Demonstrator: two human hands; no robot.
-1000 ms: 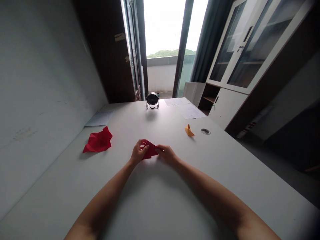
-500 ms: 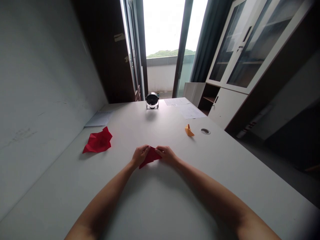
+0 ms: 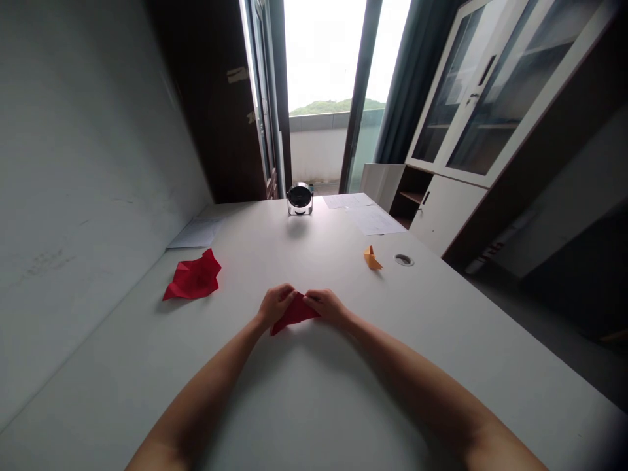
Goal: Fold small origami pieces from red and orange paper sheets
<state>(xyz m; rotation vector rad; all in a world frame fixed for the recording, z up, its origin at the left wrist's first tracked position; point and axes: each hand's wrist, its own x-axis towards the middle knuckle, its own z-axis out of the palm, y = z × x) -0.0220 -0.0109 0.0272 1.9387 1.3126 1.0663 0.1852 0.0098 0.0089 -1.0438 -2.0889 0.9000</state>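
A small folded piece of red paper lies on the white table between my hands. My left hand curls its fingers over the paper's left upper edge and pinches it. My right hand presses and pinches the paper's right corner. The two sets of fingertips almost meet above the paper's top point. Part of the paper is hidden under my fingers.
A crumpled red sheet lies to the left near the wall. A small orange folded figure sits to the right beside a round cable hole. At the far end stand a small black fan and white papers.
The red paper has been pressed lower and flatter onto the table. My hands have drawn closer together over it, fingertips meeting at its top.
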